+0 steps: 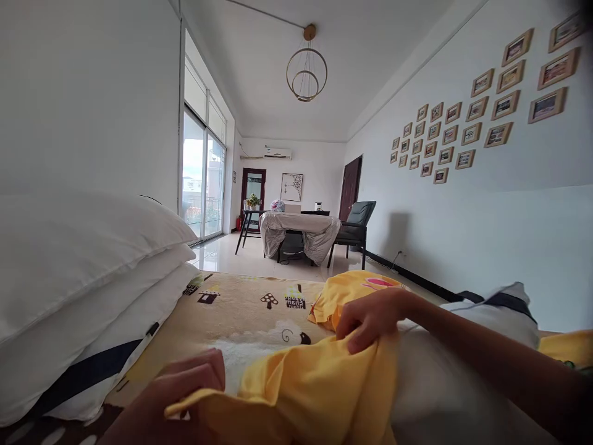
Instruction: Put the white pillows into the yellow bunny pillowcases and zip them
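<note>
Yellow cloth (319, 383) stretches between my two hands at the lower middle, over a white pillow (430, 377). My left hand (189, 386), at the lower left, has its fingers closed on one edge of the cloth. Further up and to the right, my right hand (370, 318) pinches another part of it with curled fingers. Just beyond the right hand, a bunched yellow part with a pink print (343, 290) lies on the beige patterned blanket (241, 303). The pillow's near end is partly hidden by the cloth and my right arm.
White pillows (92, 253) are stacked at the left. More yellow fabric (567, 347) lies at the right edge. Beyond the blanket stand a covered table (301, 224), a black chair (359, 225) and a small table with a plant (252, 201).
</note>
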### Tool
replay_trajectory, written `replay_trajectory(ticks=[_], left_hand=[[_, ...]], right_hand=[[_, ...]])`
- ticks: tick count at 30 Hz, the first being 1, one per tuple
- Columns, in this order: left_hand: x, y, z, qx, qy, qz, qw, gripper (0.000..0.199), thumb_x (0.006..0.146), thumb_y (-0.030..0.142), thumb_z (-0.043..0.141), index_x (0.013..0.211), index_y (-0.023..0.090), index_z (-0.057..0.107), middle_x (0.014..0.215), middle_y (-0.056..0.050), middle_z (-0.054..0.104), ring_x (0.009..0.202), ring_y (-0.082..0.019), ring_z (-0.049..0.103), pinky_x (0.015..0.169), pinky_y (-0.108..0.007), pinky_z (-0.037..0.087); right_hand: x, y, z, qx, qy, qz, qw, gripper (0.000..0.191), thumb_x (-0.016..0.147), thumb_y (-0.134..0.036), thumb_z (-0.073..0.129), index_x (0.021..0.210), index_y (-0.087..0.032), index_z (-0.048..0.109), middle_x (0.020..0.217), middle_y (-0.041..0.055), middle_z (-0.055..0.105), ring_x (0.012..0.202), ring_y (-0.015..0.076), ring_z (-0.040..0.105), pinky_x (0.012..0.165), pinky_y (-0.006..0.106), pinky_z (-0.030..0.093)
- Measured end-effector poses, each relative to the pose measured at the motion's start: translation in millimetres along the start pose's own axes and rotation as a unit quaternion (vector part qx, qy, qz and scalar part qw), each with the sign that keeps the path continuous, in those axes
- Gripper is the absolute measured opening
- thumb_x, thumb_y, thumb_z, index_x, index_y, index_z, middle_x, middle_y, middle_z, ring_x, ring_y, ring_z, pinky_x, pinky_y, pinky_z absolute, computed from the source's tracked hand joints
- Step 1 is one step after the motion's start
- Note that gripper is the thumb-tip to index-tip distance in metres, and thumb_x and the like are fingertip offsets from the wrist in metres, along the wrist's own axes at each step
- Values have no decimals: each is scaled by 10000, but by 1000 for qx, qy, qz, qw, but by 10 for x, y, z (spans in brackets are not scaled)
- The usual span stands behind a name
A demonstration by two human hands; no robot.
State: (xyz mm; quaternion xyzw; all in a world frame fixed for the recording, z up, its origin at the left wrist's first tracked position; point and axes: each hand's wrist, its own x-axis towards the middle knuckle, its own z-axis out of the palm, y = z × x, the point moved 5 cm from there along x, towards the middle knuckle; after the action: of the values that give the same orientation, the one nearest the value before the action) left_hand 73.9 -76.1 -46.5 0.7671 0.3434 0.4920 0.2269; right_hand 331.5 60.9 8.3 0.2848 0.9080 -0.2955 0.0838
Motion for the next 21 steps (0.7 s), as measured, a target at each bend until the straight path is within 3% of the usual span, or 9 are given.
replay_trajectory(ticks=[3, 6, 11, 15, 18, 21], left_hand=[[100, -201, -57, -105, 124, -64, 985, 347, 674, 497, 704, 607, 171, 608, 606, -26, 535, 527, -132, 459, 481, -238, 410], [202, -415, -43, -173, 202, -118, 957, 427, 574, 508, 772, 769, 138, 684, 663, -49, 614, 620, -186, 558, 569, -270, 482], [374, -636, 47, -282, 236, -112, 923, 507, 589, 478, 774, 890, 80, 679, 846, -135, 695, 798, -282, 644, 679, -336, 535], [446, -754, 30, -282, 315, -135, 896, 543, 660, 519, 719, 954, 70, 638, 855, -121, 690, 809, -260, 640, 682, -311, 524], [409, -717, -75, -169, 417, -122, 885, 532, 708, 557, 659, 1006, 118, 609, 905, -76, 668, 861, -230, 610, 701, -271, 500], [260, -589, -182, -37, 534, -123, 836, 373, 771, 511, 595, 901, 162, 594, 817, -25, 615, 773, -184, 572, 603, -227, 459]], right_hand=[[-256, 140, -161, -23, 68, 65, 995, 308, 686, -418, 695, 549, -146, 651, 489, -58, 472, 455, 53, 367, 444, 197, 242], [-491, 304, -382, -95, 161, 136, 973, 331, 674, -346, 695, 447, -153, 551, 460, -54, 388, 441, 51, 285, 448, 223, 213], [-764, 438, -676, -182, 308, 114, 927, 392, 737, -382, 628, 439, -168, 490, 555, -3, 439, 507, 86, 339, 502, 251, 287], [-839, 447, -654, 4, 413, 17, 911, 420, 689, -576, 648, 609, -166, 609, 769, 70, 573, 657, 157, 508, 576, 270, 399], [-753, 408, -487, 180, 448, -19, 876, 450, 721, -626, 602, 722, -176, 606, 686, 41, 568, 611, 153, 519, 541, 258, 402], [-626, 328, -336, 241, 453, -38, 858, 467, 738, -649, 571, 774, -184, 584, 656, 16, 549, 547, 131, 493, 487, 235, 382]])
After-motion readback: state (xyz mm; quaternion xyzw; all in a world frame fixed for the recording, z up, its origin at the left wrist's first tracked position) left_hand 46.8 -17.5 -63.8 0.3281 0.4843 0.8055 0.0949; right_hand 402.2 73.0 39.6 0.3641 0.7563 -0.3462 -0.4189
